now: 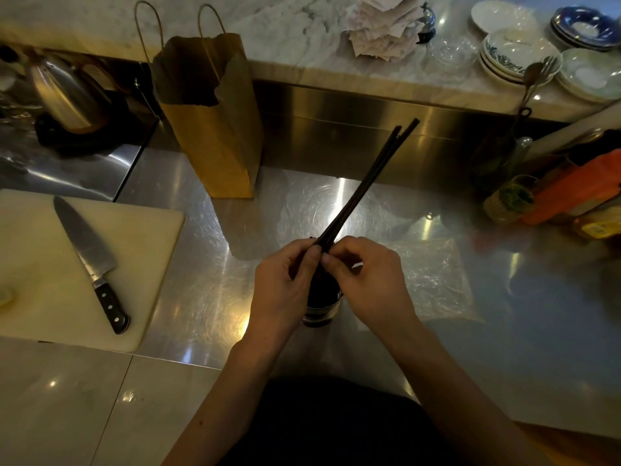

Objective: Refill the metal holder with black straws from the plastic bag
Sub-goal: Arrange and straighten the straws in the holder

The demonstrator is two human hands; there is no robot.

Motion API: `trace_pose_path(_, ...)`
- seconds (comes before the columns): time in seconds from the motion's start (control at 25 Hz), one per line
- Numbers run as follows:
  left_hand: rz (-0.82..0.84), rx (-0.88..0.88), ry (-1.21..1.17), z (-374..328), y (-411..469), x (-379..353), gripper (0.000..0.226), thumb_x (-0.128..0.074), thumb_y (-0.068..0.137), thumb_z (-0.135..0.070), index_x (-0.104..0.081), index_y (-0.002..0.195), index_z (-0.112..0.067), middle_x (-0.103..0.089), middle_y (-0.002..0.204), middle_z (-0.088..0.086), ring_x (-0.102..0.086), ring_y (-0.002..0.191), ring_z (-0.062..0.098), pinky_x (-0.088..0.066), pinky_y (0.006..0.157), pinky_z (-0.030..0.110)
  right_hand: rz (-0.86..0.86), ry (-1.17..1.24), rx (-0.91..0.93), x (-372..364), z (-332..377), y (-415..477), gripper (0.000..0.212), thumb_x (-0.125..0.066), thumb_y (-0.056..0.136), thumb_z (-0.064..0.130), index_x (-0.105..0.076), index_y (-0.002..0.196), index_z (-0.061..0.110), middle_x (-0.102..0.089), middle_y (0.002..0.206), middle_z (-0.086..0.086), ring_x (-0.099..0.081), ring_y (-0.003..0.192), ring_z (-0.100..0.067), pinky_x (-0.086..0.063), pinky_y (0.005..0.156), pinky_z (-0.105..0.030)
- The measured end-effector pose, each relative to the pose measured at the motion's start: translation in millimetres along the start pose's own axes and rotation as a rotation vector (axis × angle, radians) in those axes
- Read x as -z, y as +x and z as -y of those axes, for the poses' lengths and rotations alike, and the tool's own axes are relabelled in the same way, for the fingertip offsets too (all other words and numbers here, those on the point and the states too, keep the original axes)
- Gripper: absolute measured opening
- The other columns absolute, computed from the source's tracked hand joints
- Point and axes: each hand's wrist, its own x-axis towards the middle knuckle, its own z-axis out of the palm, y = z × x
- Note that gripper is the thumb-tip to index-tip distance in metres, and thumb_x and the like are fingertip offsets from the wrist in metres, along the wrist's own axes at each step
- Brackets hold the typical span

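A small bunch of long black straws [364, 185] slants up and to the right over the steel counter. My left hand [285, 284] and my right hand [366, 280] both pinch the bunch at its lower end, thumbs meeting. Directly beneath the hands stands the round metal holder [322, 306], dark inside, partly hidden by my fingers. A clear plastic bag [433, 277] lies flat on the counter just right of my right hand.
A brown paper bag [211, 122] stands behind, left of the straws. A cutting board [141, 250] with a large knife [89, 260] lies at the left. A kettle [64, 92] sits far left. Bottles and an orange pack [571, 190] crowd the right; stacked plates [517, 55] line the marble ledge.
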Motion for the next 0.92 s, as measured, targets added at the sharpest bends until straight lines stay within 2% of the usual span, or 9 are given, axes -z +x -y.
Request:
trace_pose_path(0.12, 0.034, 0.008, 0.058, 3, -2, 4, 0.023, -0.053, 0.098, -0.015, -0.068, 0.104, -0.031, -0.074, 0.085, -0.008, -0.070, 0.080, 0.002, -0.053, 0.073, 0.014, 0.103, -0.143, 0.017, 9, 1, 5, 0.009, -0.068, 0.086, 0.035, -0.073, 0.085, 0.028, -0.063, 0.084, 0.008, -0.063, 0.079, -0.008, -0.056, 0.076, -0.038)
trace_pose_path(0.2, 0.047, 0.017, 0.094, 7, -2, 6, 0.024, -0.053, 0.098, -0.015, -0.068, 0.101, -0.034, -0.071, 0.075, -0.007, -0.067, 0.069, 0.002, -0.050, 0.066, 0.012, 0.179, -0.106, 0.013, 17, 3, 10, 0.007, -0.070, 0.085, 0.033, -0.074, 0.086, 0.028, -0.067, 0.086, 0.008, -0.066, 0.081, -0.008, -0.057, 0.078, -0.035)
trace_pose_path(0.28, 0.066, 0.064, 0.097, 10, -1, 9, 0.024, -0.053, 0.098, -0.013, -0.070, 0.099, -0.030, -0.070, 0.072, -0.005, -0.062, 0.062, 0.001, -0.049, 0.062, 0.014, 0.167, 0.165, -0.103, 27, 5, 14, 0.013, -0.071, 0.085, 0.028, -0.071, 0.096, 0.022, -0.073, 0.088, 0.003, -0.071, 0.084, -0.010, -0.058, 0.078, -0.031)
trace_pose_path(0.4, 0.107, 0.131, 0.101, 18, -4, 17, 0.022, -0.052, 0.098, -0.008, -0.072, 0.100, -0.017, -0.069, 0.073, -0.003, -0.058, 0.060, 0.000, -0.046, 0.060, 0.013, 0.022, 0.702, -0.359, 37, 6, 20, 0.031, -0.068, 0.088, 0.021, -0.057, 0.114, 0.006, -0.071, 0.101, -0.011, -0.073, 0.090, -0.022, -0.059, 0.076, -0.032)
trace_pose_path(0.48, 0.102, 0.145, 0.070, 23, -7, 23, 0.021, -0.052, 0.098, -0.008, -0.072, 0.103, -0.013, -0.068, 0.073, -0.004, -0.057, 0.061, 0.000, -0.045, 0.061, 0.014, -0.105, 0.760, -0.419, 37, 4, 22, 0.039, -0.068, 0.088, 0.021, -0.052, 0.118, 0.003, -0.065, 0.110, -0.016, -0.072, 0.092, -0.023, -0.059, 0.076, -0.032)
trace_pose_path(0.56, 0.089, 0.158, 0.024, 24, -11, 25, 0.022, -0.051, 0.099, -0.008, -0.072, 0.104, -0.014, -0.068, 0.072, -0.006, -0.057, 0.062, 0.001, -0.045, 0.062, 0.015, -0.124, 0.680, -0.445, 37, 3, 20, 0.050, -0.073, 0.082, 0.031, -0.051, 0.121, 0.009, -0.062, 0.114, -0.013, -0.069, 0.093, -0.019, -0.057, 0.077, -0.030)
trace_pose_path(0.64, 0.112, 0.168, 0.008, 21, -14, 24, 0.023, -0.051, 0.099, -0.007, -0.073, 0.098, -0.014, -0.067, 0.071, -0.005, -0.056, 0.061, 0.001, -0.045, 0.062, 0.015, 0.010, 0.802, -0.424, 35, 1, 18, 0.054, -0.072, 0.076, 0.034, -0.054, 0.121, 0.010, -0.066, 0.111, -0.008, -0.068, 0.100, -0.020, -0.056, 0.081, -0.030)
trace_pose_path(0.76, 0.217, 0.196, -0.036, 19, -16, 22, 0.024, -0.051, 0.099, -0.007, -0.072, 0.091, -0.015, -0.067, 0.072, -0.002, -0.056, 0.062, 0.004, -0.045, 0.062, 0.018, 0.216, 1.030, -0.352, 34, 5, 14, 0.035, -0.058, 0.089, 0.022, -0.059, 0.117, 0.002, -0.070, 0.109, -0.015, -0.067, 0.108, -0.028, -0.056, 0.088, -0.034)
trace_pose_path(0.92, 0.278, 0.186, -0.050, 23, -15, 26, 0.026, -0.050, 0.099, -0.007, -0.072, 0.089, -0.018, -0.067, 0.074, -0.002, -0.057, 0.065, 0.006, -0.044, 0.063, 0.020, 0.260, 0.863, -0.265, 34, 5, 13, 0.031, -0.041, 0.102, 0.020, -0.061, 0.112, -0.001, -0.072, 0.109, -0.017, -0.069, 0.106, -0.029, -0.056, 0.089, -0.038)
